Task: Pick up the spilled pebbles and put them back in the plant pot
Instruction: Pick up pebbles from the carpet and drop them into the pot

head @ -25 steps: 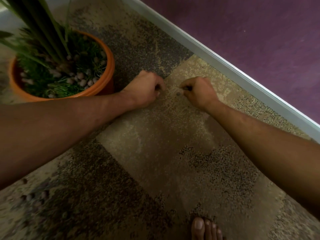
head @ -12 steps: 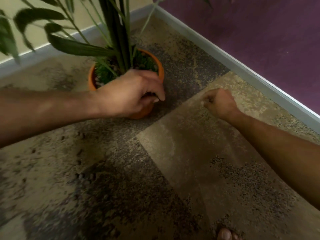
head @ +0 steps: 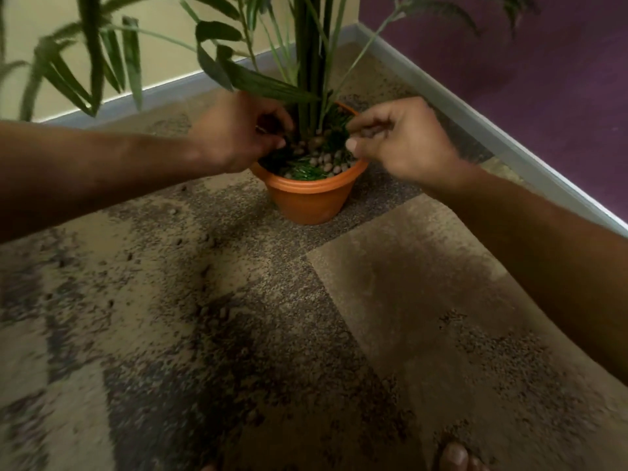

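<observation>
Both hands hover over the plant pot (head: pixel 311 198). The left hand (head: pixel 238 134) is curled, contents hidden; the right hand (head: pixel 401 141) pinches loosely, what it holds unclear. Pebbles (head: pixel 323 159) lie in the pot: small, hard, light, likely best pinched individually. No writing is visible.

Single head cam, wide-angle, looks fwd/down, close above plant pot (head: pixel 311 198) on carpet (head: pixel 238 334).
</observation>
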`<state>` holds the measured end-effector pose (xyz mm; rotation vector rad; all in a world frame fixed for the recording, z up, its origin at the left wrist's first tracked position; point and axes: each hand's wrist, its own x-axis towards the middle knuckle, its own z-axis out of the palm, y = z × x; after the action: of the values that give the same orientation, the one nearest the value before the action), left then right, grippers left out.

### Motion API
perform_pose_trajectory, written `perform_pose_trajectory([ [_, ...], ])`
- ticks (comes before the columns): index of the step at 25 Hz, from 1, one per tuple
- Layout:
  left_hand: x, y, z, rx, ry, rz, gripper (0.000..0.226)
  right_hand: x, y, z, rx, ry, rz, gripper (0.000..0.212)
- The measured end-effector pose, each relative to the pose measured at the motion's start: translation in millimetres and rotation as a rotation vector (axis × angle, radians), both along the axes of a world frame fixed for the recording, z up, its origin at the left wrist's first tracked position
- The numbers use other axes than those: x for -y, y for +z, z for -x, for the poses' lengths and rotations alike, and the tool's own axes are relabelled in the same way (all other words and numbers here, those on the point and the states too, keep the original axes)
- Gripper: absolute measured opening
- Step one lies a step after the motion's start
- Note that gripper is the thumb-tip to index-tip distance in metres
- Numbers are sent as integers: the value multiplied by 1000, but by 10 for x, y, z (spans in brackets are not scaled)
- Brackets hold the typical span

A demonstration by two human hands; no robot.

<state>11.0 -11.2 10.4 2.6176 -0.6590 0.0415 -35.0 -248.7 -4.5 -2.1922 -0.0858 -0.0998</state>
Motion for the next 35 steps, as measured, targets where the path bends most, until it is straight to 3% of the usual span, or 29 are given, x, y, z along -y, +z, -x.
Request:
perform_pose_trajectory([
  [2, 37, 41, -26, -128, 9, 54, 35, -87, 65, 3, -10, 35, 113, 41],
  [5, 53, 76, 15, -238, -41, 44, 48, -92, 43, 20, -20, 27, 81, 48],
  [12, -277, 118, 347, -125, -94, -26, 26, -23, -198, 328, 69, -95, 10, 28],
  [17, -567, -341, 926, -231, -261, -129, 26, -158, -643, 783, -81, -23, -5, 18],
  [20, -671, -759, 1353, -294, -389, -225, 29, -360, -865, 963, -278, 161, 78, 23],
  [23, -722, -1110, 1661, -305, -416, -215, 28, -632, -1050, 1107, -353, 345, 218, 28],
  [26, -877, -1298, 1827, -272, -424, -238, 28, -922, -1148, 1334, -321, 502, 209, 24],
  [30, -1148, -1511, 2120, -251, -351, -247, 34, -1256, -1221, 1645, -220, 963, 215, 24],
  [33, -1161, -1595, 2225, -230, -295, -288, 38, -1432, -1397, 1896, -165, 1210, 428, 40],
  [35, -1076, -1596, 2195, -225, -274, -296, 36, -1483, -1453, 2036, -77, 1249, 569, 34],
])
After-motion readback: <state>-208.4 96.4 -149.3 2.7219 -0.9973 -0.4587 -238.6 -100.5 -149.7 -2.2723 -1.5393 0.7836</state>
